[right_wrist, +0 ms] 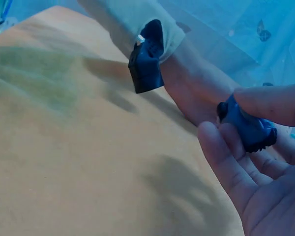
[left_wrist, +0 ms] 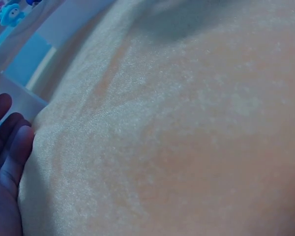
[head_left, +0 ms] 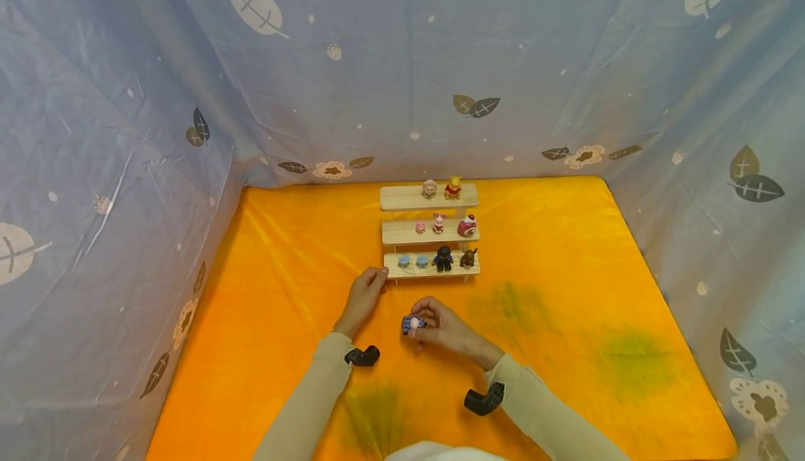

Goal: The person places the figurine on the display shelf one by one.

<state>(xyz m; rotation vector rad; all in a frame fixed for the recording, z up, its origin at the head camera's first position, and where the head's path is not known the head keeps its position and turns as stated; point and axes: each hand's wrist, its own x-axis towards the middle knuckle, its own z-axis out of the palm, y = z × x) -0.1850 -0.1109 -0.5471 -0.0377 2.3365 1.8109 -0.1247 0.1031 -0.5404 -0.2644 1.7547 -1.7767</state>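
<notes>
Three wooden shelf tiers (head_left: 430, 266) on the orange cloth (head_left: 566, 272): two figurines up top, three in the middle, four on the bottom, nine altogether. One more, a small blue figurine (head_left: 412, 324), pinched in the right hand (head_left: 440, 326) just in front of the shelves. Left hand (head_left: 363, 298), fingers straight, touching the bottom tier's left end.

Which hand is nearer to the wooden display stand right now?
Left. The left hand touches the front left corner of the wooden stand; the right hand is in front of it, apart, pinching a small blue figure.
</notes>
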